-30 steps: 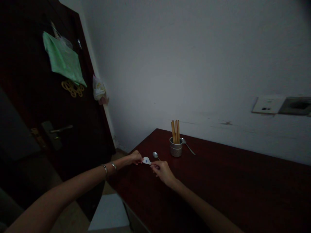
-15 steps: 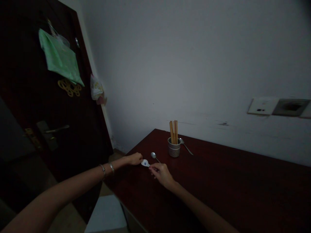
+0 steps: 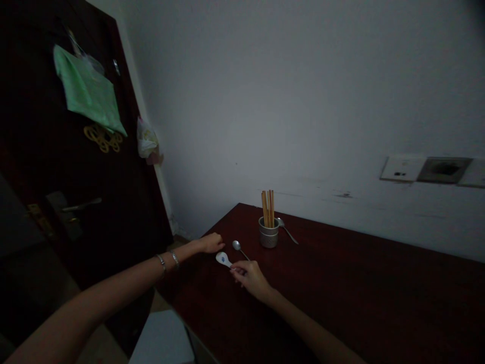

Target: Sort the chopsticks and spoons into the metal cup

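White spoon (image 3: 223,259) pinched in the right hand (image 3: 250,278)

I count one white spoon, two metal spoons (image 3: 236,245), one cup (image 3: 269,238) of chopsticks (image 3: 267,208). Over the dark red table (image 3: 341,273), the white spoon's long axis slants, bowl pointing left and forward. Its handle is clamped between right thumb and fingers; the left hand (image 3: 212,243) is near the bowl, whether closed I cannot tell

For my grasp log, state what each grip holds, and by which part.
Right grip: the white spoon, by its handle. Left grip: nothing visible.
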Motion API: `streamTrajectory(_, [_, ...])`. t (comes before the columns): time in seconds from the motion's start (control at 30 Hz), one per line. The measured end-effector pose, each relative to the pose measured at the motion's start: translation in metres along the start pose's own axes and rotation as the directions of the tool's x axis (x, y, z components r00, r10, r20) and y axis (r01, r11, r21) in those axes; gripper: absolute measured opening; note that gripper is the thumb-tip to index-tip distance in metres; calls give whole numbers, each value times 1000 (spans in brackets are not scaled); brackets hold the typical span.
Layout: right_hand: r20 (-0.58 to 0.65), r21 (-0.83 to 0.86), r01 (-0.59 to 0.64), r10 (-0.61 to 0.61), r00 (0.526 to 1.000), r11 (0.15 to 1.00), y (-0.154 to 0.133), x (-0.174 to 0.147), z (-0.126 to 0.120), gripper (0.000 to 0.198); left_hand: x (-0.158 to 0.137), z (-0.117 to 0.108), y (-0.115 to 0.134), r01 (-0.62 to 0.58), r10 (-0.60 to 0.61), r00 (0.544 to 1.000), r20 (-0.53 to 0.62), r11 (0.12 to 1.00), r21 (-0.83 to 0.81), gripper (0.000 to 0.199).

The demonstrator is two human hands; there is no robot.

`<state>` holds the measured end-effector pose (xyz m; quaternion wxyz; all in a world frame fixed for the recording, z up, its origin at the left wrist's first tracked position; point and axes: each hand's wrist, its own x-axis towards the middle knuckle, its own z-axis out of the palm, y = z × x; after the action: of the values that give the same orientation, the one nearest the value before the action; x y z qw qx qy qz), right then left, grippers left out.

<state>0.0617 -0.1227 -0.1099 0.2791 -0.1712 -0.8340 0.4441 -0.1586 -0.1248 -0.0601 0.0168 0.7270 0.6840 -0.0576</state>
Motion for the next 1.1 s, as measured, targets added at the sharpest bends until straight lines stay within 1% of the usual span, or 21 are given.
streamTrajectory(0.1, [17, -46, -3, 4, 1000, 999, -1, -2, -1, 26, 10, -8, 1, 24, -27, 998, -62, 999, -48, 37])
streamTrajectory(0.2, [16, -111, 11, -9, 1000, 994, -2, -3, -3, 25, 17, -12, 2, 7, -20, 995, -102, 993, -121, 36])
streamTrajectory(0.33, [4, -179, 22, -22, 1000, 984, -3, -4, -5, 24, 20, -11, 4, -4, -16, 994, -112, 985, -173, 35])
streamTrajectory(0.43, [11, -185, 6, -5, 1000, 983, 0, -3, -5, 26, 21, -10, 6, 7, -27, 994, -106, 983, -183, 34])
streamTrajectory(0.63, [26, -172, 19, -15, 1000, 985, 5, -2, -4, 29, 23, -9, 7, 14, -41, 991, -129, 979, -202, 32])
streamTrajectory(0.73, [51, -148, 35, -27, 998, 988, 4, -3, -6, 34, 27, -11, 8, -10, -28, 985, -171, 977, -214, 32])
streamTrajectory(0.8, [65, -134, 45, -36, 997, 990, 1, -5, -12, 38, 32, -15, 11, -6, -48, 977, -206, 967, -256, 31])
streamTrajectory(0.87, [56, -135, 54, -47, 997, 989, -1, -7, -22, 40, 40, -21, 15, -4, -84, 964, -253, 944, -331, 30])
streamTrajectory(0.97, [-9, -152, 70, -72, 997, 986, -5, -8, -45, 39, 59, -33, 25, -31, -152, 928, -341, 878, -478, 29])
streamTrajectory(1.03, [-84, -169, 79, -95, 992, 982, -7, -7, -64, 36, 75, -43, 34, -54, -213, 904, -371, 803, -594, 30])
streamTrajectory(1.1, [-171, -183, 85, -116, 978, 979, -8, -5, -84, 33, 92, -52, 44, -70, -273, 895, -354, 697, -714, 32])
